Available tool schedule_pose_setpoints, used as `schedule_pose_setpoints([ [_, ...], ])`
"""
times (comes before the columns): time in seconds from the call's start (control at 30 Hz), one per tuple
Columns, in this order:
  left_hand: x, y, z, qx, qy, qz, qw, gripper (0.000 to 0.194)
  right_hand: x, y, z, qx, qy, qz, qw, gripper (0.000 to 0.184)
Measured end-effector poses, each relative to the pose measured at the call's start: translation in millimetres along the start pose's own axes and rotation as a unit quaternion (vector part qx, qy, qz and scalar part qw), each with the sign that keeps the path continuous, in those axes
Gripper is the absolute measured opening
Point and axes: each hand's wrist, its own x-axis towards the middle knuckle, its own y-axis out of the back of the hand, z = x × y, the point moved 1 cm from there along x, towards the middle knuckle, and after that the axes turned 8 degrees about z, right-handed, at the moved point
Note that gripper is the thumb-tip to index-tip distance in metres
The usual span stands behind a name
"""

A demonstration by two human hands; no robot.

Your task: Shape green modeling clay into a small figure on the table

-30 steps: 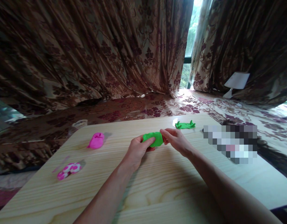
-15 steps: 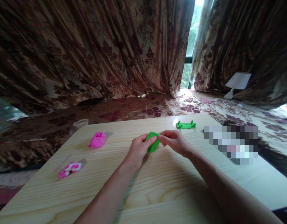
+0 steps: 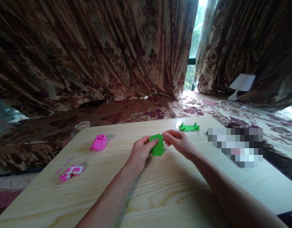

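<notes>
Above the middle of the table, my left hand [image 3: 141, 150] grips a flattened piece of green modelling clay [image 3: 158, 148], its thumb pressed on the face of the sheet. The clay has an uneven, wavy edge on the right. My right hand [image 3: 175, 141] is at the upper right edge of the sheet, thumb and fingers drawn together in a pinch. Whether a bit of clay is between those fingertips is too small to tell. Farther back lies another green clay piece [image 3: 189, 128], flat with small upright prongs at its ends.
On the left of the wooden table [image 3: 160, 196] sit a pink clay lump [image 3: 99, 143] with a hollow and a pink-and-white spotted piece [image 3: 71, 172]. A pixelated object [image 3: 236, 147] lies at the right. A white lamp [image 3: 242, 83] stands beyond, by the patterned curtains [image 3: 136, 47].
My right fingertips have come off the face of the green clay to its upper edge. More of the sheet now shows, turned toward me. My left hand has barely moved.
</notes>
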Motion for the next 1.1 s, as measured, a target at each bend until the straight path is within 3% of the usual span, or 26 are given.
schedule_pose_setpoints([
  [0.13,0.8,1.5,0.1,-0.019,-0.009,-0.004,1.000,0.033,-2.3,-2.2,1.7,-0.025,0.004,-0.039,0.999,0.024],
  [0.3,1.7,3.7,0.0,-0.010,-0.011,-0.002,1.000,0.034,-1.6,-2.6,2.8,-0.028,0.010,-0.016,0.999,0.026],
  [0.5,4.3,5.6,-1.2,-0.011,-0.025,0.001,1.000,0.037,-3.2,-2.1,0.9,-0.057,0.021,-0.037,0.998,0.025],
  [0.83,2.3,3.6,-0.5,0.003,-0.016,-0.009,1.000,0.032,-0.8,-3.6,3.8,-0.032,0.020,0.002,0.999,0.026],
  [0.97,4.6,6.4,-0.9,-0.009,-0.032,0.012,0.999,0.033,-2.7,-4.2,3.3,-0.046,0.003,-0.036,0.998,0.027],
  [1.1,4.8,6.6,-2.1,-0.026,-0.033,-0.044,0.998,0.035,-3.8,-4.7,4.2,-0.058,0.015,-0.037,0.998,0.025],
])
